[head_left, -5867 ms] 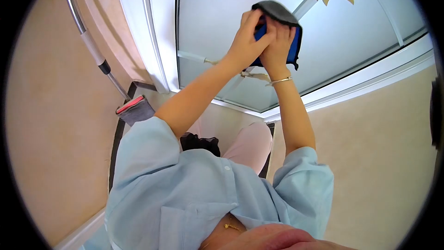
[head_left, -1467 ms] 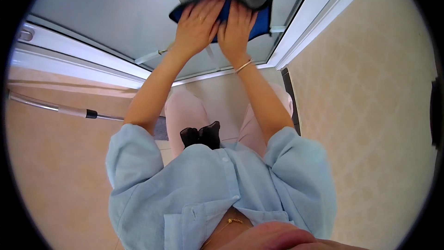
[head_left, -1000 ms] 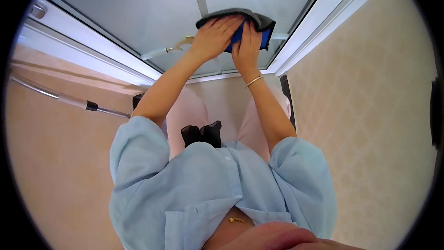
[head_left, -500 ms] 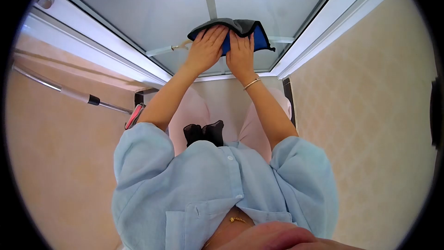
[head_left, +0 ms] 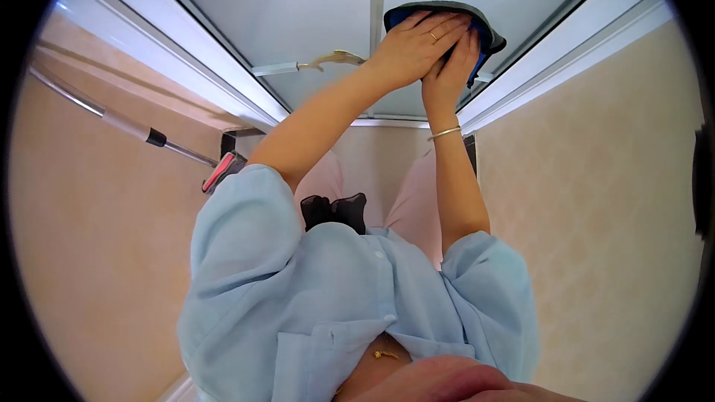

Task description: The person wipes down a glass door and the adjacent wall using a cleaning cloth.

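A blue and grey cleaning cloth (head_left: 484, 33) with a dark edge lies against the glass door panel (head_left: 313, 11), toward its right side. My left hand (head_left: 421, 48) presses on the cloth with its fingers stretched out, a ring on one finger. Close beside it, partly beneath the left fingers, my right hand (head_left: 448, 78) also lies on the cloth with straight fingers. Both hands touch each other. The cloth's upper edge bends out above the fingertips, and its middle is hidden by my hands.
A door handle with a pale, worn patch (head_left: 335, 59) sits left of my hands. White door frame (head_left: 521, 82) runs along the right. A metal pole (head_left: 134, 126) with a red and grey head (head_left: 222, 173) stands on the left, near my left elbow. Patterned tan wall surfaces flank both sides.
Both hands have moved right and a little up across the glass, taking the cloth with them. My left hand now overlaps my right, and more of the pale patch on the left shows.
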A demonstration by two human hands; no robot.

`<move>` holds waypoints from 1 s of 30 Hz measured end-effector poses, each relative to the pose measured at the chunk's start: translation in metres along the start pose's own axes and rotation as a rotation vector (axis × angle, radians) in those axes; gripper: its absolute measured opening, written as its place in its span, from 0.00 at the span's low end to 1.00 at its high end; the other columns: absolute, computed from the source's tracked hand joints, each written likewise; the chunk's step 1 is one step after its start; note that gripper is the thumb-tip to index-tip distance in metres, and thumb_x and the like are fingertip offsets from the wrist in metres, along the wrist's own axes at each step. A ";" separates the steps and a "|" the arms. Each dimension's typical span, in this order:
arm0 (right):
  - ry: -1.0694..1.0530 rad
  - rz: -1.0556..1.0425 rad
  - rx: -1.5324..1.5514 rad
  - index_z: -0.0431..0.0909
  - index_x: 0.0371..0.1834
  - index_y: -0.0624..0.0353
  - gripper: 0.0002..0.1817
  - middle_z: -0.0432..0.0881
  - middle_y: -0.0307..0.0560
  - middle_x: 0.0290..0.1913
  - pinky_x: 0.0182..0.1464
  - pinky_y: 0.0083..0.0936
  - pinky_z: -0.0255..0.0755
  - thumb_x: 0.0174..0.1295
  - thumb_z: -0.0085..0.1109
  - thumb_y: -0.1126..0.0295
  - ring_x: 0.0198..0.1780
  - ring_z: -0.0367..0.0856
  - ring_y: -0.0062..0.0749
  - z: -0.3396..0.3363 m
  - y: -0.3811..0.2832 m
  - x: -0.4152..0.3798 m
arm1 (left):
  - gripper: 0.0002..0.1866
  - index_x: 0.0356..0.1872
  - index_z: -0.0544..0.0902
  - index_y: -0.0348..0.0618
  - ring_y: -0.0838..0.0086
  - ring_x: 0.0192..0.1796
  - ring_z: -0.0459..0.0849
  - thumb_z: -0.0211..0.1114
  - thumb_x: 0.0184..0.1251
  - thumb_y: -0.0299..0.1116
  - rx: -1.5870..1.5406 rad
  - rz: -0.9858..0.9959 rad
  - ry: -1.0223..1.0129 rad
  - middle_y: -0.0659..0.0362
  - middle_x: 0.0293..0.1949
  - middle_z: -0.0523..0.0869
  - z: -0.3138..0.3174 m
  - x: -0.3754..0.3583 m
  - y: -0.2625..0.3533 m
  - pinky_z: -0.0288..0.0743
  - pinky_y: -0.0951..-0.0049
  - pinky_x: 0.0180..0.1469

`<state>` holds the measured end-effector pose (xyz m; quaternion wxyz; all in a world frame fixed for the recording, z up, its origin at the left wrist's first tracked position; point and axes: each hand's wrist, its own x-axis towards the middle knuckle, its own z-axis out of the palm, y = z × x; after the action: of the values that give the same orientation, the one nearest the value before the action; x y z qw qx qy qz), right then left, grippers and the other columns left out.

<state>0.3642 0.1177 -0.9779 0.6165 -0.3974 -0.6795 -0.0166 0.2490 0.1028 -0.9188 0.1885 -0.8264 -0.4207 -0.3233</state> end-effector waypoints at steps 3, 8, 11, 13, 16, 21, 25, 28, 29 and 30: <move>-0.063 -0.098 0.011 0.66 0.70 0.68 0.33 0.69 0.65 0.70 0.76 0.60 0.47 0.56 0.53 0.74 0.72 0.62 0.61 0.010 -0.010 -0.001 | 0.30 0.69 0.73 0.47 0.69 0.73 0.69 0.61 0.63 0.35 0.032 -0.123 0.047 0.62 0.71 0.74 -0.006 -0.019 -0.005 0.59 0.56 0.74; -0.254 -0.224 -0.022 0.76 0.60 0.63 0.25 0.78 0.52 0.59 0.76 0.64 0.43 0.58 0.56 0.70 0.67 0.69 0.56 0.030 -0.070 0.009 | 0.30 0.66 0.74 0.41 0.60 0.74 0.68 0.63 0.59 0.32 0.178 -0.311 0.237 0.53 0.69 0.74 -0.026 -0.072 -0.035 0.58 0.51 0.74; -0.229 -0.302 -0.012 0.79 0.56 0.61 0.21 0.80 0.50 0.55 0.76 0.63 0.44 0.58 0.57 0.71 0.65 0.71 0.53 0.045 -0.073 -0.003 | 0.31 0.65 0.74 0.37 0.53 0.73 0.67 0.64 0.57 0.32 0.210 -0.341 0.211 0.48 0.67 0.74 -0.026 -0.094 -0.040 0.57 0.46 0.74; -0.299 -0.288 -0.012 0.79 0.56 0.62 0.21 0.80 0.50 0.55 0.76 0.62 0.46 0.58 0.56 0.72 0.65 0.71 0.51 0.045 -0.063 -0.016 | 0.31 0.64 0.73 0.35 0.51 0.73 0.67 0.64 0.57 0.31 0.195 -0.350 0.110 0.46 0.66 0.75 -0.019 -0.106 -0.037 0.57 0.45 0.74; -0.373 -0.273 -0.045 0.78 0.56 0.62 0.21 0.80 0.50 0.55 0.76 0.60 0.49 0.58 0.56 0.72 0.64 0.72 0.49 0.036 -0.051 -0.039 | 0.31 0.65 0.73 0.34 0.52 0.72 0.68 0.63 0.56 0.29 0.149 -0.365 0.066 0.45 0.65 0.75 -0.005 -0.122 -0.024 0.56 0.45 0.75; -0.390 -0.281 -0.108 0.77 0.60 0.63 0.25 0.78 0.52 0.58 0.75 0.59 0.51 0.56 0.56 0.72 0.65 0.71 0.50 0.026 -0.048 -0.029 | 0.31 0.65 0.74 0.36 0.56 0.73 0.68 0.63 0.56 0.29 0.134 -0.321 0.130 0.49 0.67 0.75 -0.020 -0.101 -0.014 0.55 0.47 0.75; -0.197 -0.314 -0.046 0.72 0.65 0.64 0.31 0.75 0.58 0.61 0.74 0.58 0.52 0.54 0.56 0.73 0.65 0.69 0.56 0.024 -0.062 0.014 | 0.30 0.66 0.74 0.38 0.58 0.74 0.68 0.63 0.58 0.31 0.117 -0.265 0.206 0.52 0.68 0.75 -0.045 -0.059 -0.019 0.56 0.49 0.75; -0.246 -0.301 -0.050 0.72 0.65 0.65 0.32 0.75 0.59 0.61 0.74 0.59 0.51 0.52 0.57 0.74 0.66 0.69 0.56 0.025 -0.056 0.009 | 0.31 0.66 0.73 0.38 0.58 0.73 0.68 0.63 0.58 0.31 0.122 -0.254 0.202 0.52 0.68 0.75 -0.036 -0.065 -0.024 0.57 0.48 0.74; -0.264 -0.304 -0.051 0.73 0.64 0.65 0.32 0.75 0.59 0.61 0.75 0.59 0.51 0.51 0.57 0.75 0.66 0.69 0.57 0.025 -0.053 0.005 | 0.31 0.66 0.73 0.38 0.58 0.73 0.68 0.63 0.58 0.31 0.128 -0.253 0.193 0.52 0.68 0.75 -0.031 -0.071 -0.025 0.58 0.48 0.74; -0.298 -0.300 -0.064 0.73 0.64 0.65 0.31 0.75 0.59 0.61 0.75 0.59 0.50 0.50 0.57 0.76 0.66 0.69 0.57 0.024 -0.050 -0.002 | 0.31 0.66 0.73 0.38 0.58 0.73 0.68 0.63 0.58 0.30 0.123 -0.267 0.149 0.51 0.68 0.75 -0.026 -0.078 -0.025 0.58 0.48 0.74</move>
<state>0.3164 0.0949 -0.9617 0.4869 -0.3092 -0.8138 -0.0707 0.1852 0.0570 -0.9532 0.2248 -0.7239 -0.5304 -0.3797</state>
